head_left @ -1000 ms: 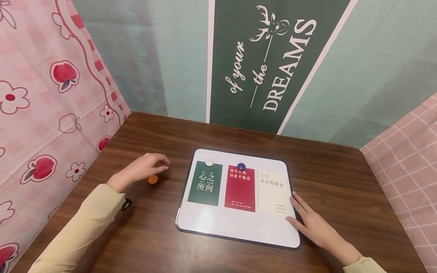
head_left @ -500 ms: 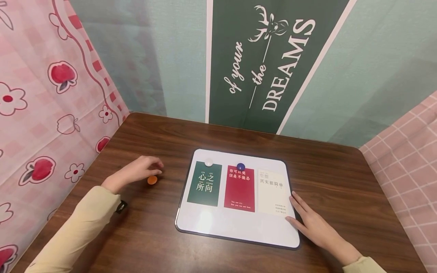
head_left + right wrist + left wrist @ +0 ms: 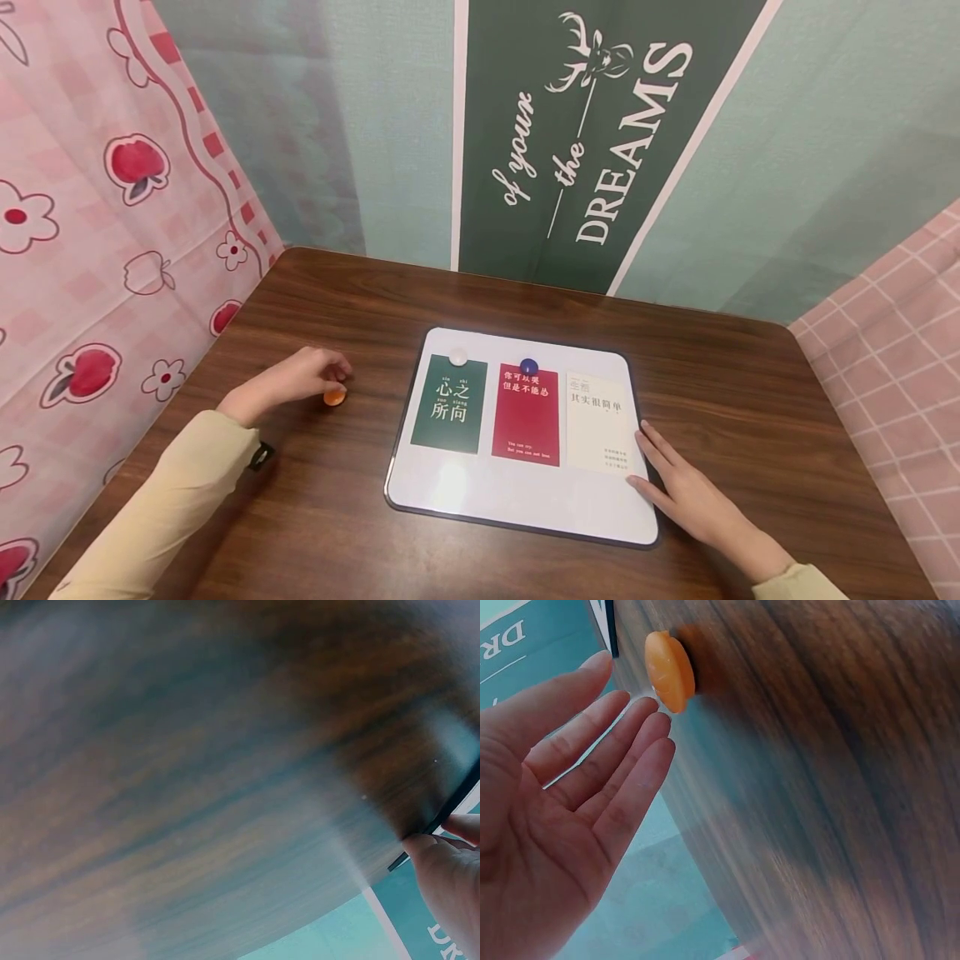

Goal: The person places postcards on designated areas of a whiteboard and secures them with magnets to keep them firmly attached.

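Note:
In the head view a round orange magnet (image 3: 334, 398) lies on the table at left. My left hand (image 3: 303, 377) hovers right over it, fingers loosely bent. The left wrist view shows a small gap between those fingertips (image 3: 660, 712) and the magnet's side. My right hand (image 3: 693, 496) rests along the right edge of a whiteboard (image 3: 517, 504), thumb and fingers fairly straight against it. On the board lie a green card (image 3: 448, 425) under a white magnet (image 3: 458, 357), a red card (image 3: 526, 421) under a blue magnet (image 3: 529, 366), and a cream card (image 3: 596, 437) with no magnet on it.
The board lies flat on a dark wooden table (image 3: 337, 525). A green and teal cloth (image 3: 405, 125) hangs behind the table's far edge. Pink patterned cloth (image 3: 90, 292) borders the left side, and pink checked cloth (image 3: 900, 333) the right.
My left hand has moved left and slightly down, so its fingers are now over the orange magnet and partly cover it. The right hand and the board have stayed in place.

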The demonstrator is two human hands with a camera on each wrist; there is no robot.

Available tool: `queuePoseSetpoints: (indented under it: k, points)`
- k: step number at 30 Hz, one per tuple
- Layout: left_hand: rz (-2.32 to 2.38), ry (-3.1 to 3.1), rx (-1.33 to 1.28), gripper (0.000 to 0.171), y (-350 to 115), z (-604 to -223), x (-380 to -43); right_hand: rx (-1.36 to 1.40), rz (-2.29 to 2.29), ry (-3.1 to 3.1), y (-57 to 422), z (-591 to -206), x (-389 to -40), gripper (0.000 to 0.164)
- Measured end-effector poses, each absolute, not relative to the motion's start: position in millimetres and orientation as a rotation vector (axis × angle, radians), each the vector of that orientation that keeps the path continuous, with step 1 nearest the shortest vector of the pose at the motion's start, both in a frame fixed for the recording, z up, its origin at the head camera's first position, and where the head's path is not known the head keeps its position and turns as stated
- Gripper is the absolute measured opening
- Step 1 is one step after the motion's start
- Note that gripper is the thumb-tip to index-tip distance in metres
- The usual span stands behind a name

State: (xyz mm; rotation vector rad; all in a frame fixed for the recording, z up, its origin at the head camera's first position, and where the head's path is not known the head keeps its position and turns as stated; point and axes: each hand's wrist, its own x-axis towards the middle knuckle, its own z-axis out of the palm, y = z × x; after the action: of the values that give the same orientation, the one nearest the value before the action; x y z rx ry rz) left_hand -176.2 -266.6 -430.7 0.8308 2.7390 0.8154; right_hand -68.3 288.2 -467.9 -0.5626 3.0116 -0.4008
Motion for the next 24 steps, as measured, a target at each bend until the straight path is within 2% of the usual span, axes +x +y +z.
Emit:
queuePoseSetpoints:
  k: [24]
  points:
    - [0.716, 2.773, 0.886, 0.007, -268.1, -437.0, -174.2, -0.569, -0.4, 3.015, 288.6, -472.0, -69.2, 0.07]
